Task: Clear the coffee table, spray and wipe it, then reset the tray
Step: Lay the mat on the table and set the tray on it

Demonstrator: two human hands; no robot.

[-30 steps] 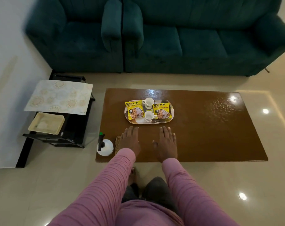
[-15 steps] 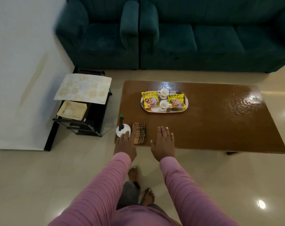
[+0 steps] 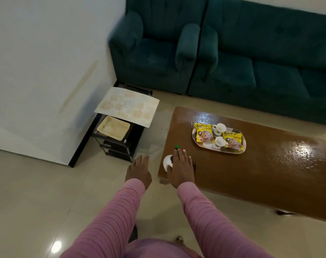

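Note:
A brown coffee table [image 3: 260, 170] fills the right of the view. On it sits an oval tray [image 3: 195, 141] with two yellow snack packets [image 3: 204, 134] and two white cups [image 3: 219, 129]. At the table's near left corner stands a white spray bottle [image 3: 166, 162] with a green-tipped nozzle, and a brown striped cloth [image 3: 193, 162] peeks out beside it. My right hand [image 3: 180, 167] hovers flat, fingers straight, over the bottle and cloth, hiding most of both. My left hand [image 3: 138, 171] is stretched out flat over the floor left of the table, holding nothing.
A black side rack [image 3: 121, 144] by the white wall carries a patterned mat [image 3: 127, 106] on top and a beige basket [image 3: 113, 130] below. A teal armchair [image 3: 154, 53] and sofa [image 3: 270, 58] stand behind the table. Tiled floor lies between rack and table.
The view has swung left. Both hands shifted left: the right one now covers the bottle and cloth, the left one has left the table's edge and hangs over the floor.

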